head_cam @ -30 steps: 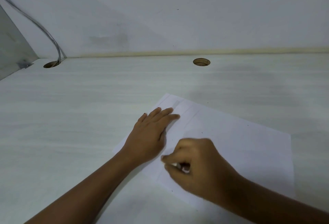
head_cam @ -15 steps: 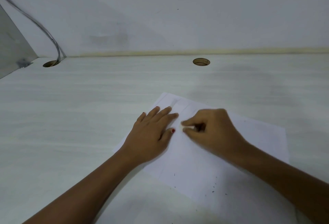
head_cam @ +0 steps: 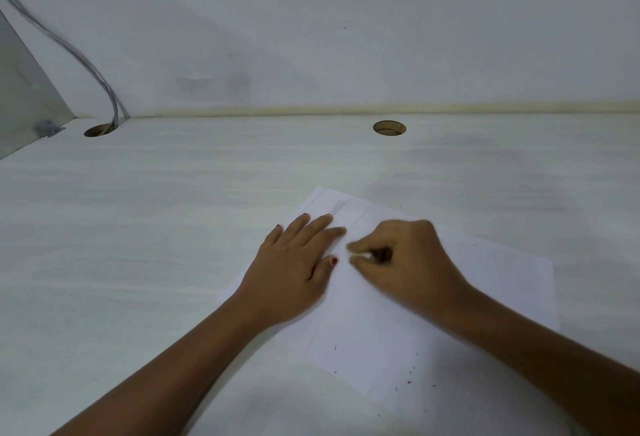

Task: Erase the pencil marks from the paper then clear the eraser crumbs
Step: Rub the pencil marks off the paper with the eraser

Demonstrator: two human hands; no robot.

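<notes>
White desk (head_cam: 138,228); two round cable holes (head_cam: 389,128) at back; grey cable (head_cam: 86,65) entering left hole (head_cam: 98,130).

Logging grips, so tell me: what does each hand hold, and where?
The right hand pinches a small white eraser between thumb and fingertips; the left hand holds nothing, lying flat on the paper.

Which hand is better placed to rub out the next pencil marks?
Likely the right hand: it pinches the eraser on the paper, while the left hand lies flat, pinning it.
</notes>
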